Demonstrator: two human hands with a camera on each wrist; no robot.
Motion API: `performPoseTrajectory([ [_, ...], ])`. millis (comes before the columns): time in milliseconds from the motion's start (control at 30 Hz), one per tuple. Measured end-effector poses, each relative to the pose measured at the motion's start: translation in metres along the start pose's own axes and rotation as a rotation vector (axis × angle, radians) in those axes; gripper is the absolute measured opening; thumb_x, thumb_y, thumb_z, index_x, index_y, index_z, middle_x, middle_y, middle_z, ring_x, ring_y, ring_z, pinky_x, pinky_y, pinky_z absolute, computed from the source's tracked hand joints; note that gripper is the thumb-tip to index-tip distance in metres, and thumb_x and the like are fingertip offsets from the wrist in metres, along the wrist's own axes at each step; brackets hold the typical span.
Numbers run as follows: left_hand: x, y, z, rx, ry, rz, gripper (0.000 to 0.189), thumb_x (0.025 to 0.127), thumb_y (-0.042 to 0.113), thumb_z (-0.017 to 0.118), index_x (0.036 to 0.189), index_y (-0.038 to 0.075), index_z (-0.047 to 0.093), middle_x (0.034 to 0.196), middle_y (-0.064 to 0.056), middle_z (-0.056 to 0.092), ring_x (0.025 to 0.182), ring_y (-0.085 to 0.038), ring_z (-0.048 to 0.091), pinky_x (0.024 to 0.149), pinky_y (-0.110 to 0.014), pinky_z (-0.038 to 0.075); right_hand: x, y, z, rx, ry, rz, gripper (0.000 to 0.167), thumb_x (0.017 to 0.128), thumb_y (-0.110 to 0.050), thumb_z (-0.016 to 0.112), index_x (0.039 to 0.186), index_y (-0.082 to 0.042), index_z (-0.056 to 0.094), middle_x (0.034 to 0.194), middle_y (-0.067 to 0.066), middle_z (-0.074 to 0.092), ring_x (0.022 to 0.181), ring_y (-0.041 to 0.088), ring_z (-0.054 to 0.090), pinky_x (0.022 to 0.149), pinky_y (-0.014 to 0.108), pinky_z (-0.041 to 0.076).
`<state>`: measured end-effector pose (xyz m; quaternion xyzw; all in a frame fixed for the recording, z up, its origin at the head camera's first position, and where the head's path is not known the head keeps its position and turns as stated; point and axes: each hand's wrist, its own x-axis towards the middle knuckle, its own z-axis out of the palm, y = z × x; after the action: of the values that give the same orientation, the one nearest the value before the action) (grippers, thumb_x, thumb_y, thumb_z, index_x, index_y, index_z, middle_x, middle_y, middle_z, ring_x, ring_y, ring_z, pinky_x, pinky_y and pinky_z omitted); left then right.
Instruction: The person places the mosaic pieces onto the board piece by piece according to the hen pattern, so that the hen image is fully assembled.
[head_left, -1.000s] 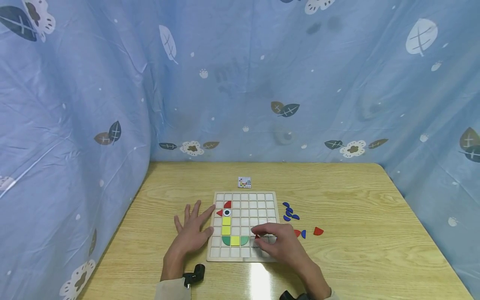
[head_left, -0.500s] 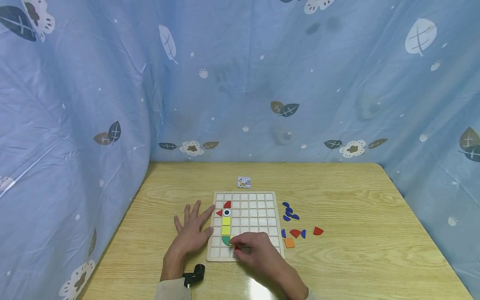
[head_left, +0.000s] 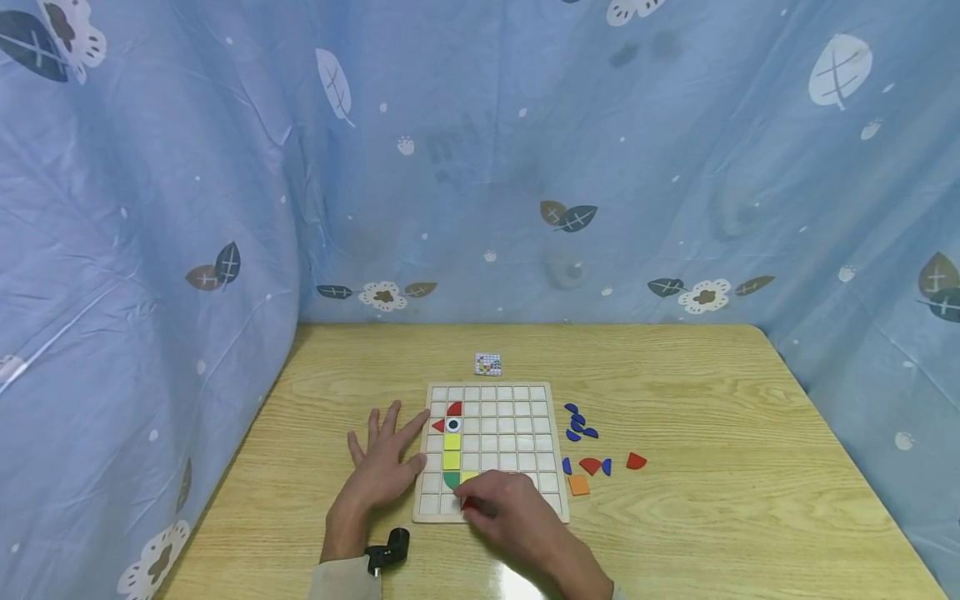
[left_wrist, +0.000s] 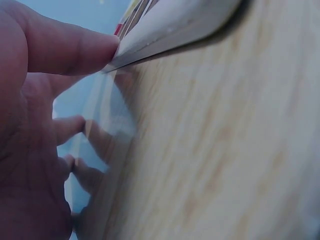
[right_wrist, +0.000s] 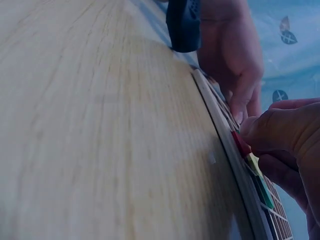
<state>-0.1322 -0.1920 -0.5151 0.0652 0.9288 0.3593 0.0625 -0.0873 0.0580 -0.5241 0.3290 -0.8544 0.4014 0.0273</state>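
Since one second ago the right hand (head_left: 510,508) has carried the red piece (head_left: 468,503) leftward across the gridded board (head_left: 517,423) and nearer the person; the left hand (head_left: 382,471) has stayed put. The red piece is now at the board's bottom row, third cell from the left, just below a yellow square (head_left: 468,477). The right thumb and index finger pinch it and cover much of its outline, so I cannot tell which way it points; in the right wrist view its visible side runs roughly along the board's near edge. Whether it is seated is hidden. The left fingers are spread apart, the thumb touching the board's left edge. On the board, a red triangle (head_left: 438,426) points left, away from the eye disc (head_left: 453,425). A printed card (head_left: 487,364) lies beyond on the counter (head_left: 705,500), its print too small to read.
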Motion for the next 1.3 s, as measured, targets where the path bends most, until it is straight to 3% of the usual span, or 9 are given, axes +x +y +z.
performPoseTrajectory([
  [133,0.0,0.0,0.001,0.0,0.009,0.002,0.067,0.099,0.015,0.068,0.164,0.02,0.053,0.181,-0.029,0.017,0.166,-0.059,-0.004,0.119,-0.085,-0.019,-0.003,0.002,-0.001,0.021,0.013,-0.017,0.022,0.093,-0.004,0.084,0.109,-0.019,0.085,0.105,-0.006,0.083,0.101,0.003,0.076,0.089,0.02,0.062],
  [333,0.0,-0.004,0.005,-0.025,0.057,0.042,0.066,0.096,0.014,0.068,0.161,0.017,0.057,0.177,-0.032,0.022,0.164,-0.063,-0.001,0.118,-0.086,-0.018,-0.006,0.001,-0.002,0.059,-0.037,-0.007,0.022,0.095,-0.004,0.081,0.112,-0.017,0.085,0.107,-0.004,0.084,0.098,0.001,0.075,0.085,0.015,0.06],
  [633,0.0,0.001,0.001,0.014,-0.015,-0.028,0.067,0.101,0.015,0.067,0.165,0.02,0.052,0.182,-0.026,0.014,0.167,-0.057,-0.007,0.12,-0.084,-0.02,-0.008,0.002,-0.003,0.081,-0.044,-0.056,0.022,0.093,-0.001,0.082,0.111,-0.013,0.084,0.107,-0.001,0.084,0.096,0.003,0.077,0.085,0.012,0.059],
  [733,0.0,0.0,0.001,0.012,-0.012,-0.03,0.066,0.101,0.015,0.067,0.165,0.02,0.052,0.182,-0.026,0.015,0.167,-0.057,-0.007,0.12,-0.083,-0.02,-0.009,0.004,-0.008,0.091,-0.019,-0.105,0.022,0.091,-0.001,0.083,0.109,-0.012,0.084,0.104,-0.002,0.084,0.095,0.006,0.077,0.086,0.018,0.062],
  [867,0.001,0.001,0.001,0.011,-0.004,-0.03,0.067,0.1,0.014,0.068,0.165,0.02,0.053,0.182,-0.027,0.016,0.167,-0.057,-0.006,0.12,-0.084,-0.019,-0.013,0.008,-0.021,0.087,0.003,-0.107,0.024,0.089,-0.003,0.087,0.111,-0.012,0.084,0.104,-0.003,0.085,0.09,0.009,0.076,0.084,0.028,0.064],
  [1167,0.0,0.002,0.001,-0.002,-0.006,-0.029,0.067,0.1,0.014,0.067,0.165,0.02,0.051,0.182,-0.026,0.014,0.167,-0.057,-0.008,0.12,-0.082,-0.021,-0.045,0.03,-0.061,0.023,0.147,0.004,0.029,0.084,-0.009,0.093,0.112,-0.014,0.085,0.108,-0.003,0.086,0.102,0.008,0.08,0.087,0.03,0.065],
  [1300,0.0,0.0,0.002,-0.002,-0.009,-0.03,0.067,0.102,0.014,0.067,0.166,0.02,0.05,0.183,-0.025,0.013,0.167,-0.056,-0.008,0.121,-0.082,-0.021,-0.066,0.041,-0.081,-0.012,0.24,0.056,0.032,0.08,-0.006,0.096,0.109,-0.016,0.086,0.103,-0.005,0.086,0.097,0.007,0.079,0.084,0.025,0.063],
])
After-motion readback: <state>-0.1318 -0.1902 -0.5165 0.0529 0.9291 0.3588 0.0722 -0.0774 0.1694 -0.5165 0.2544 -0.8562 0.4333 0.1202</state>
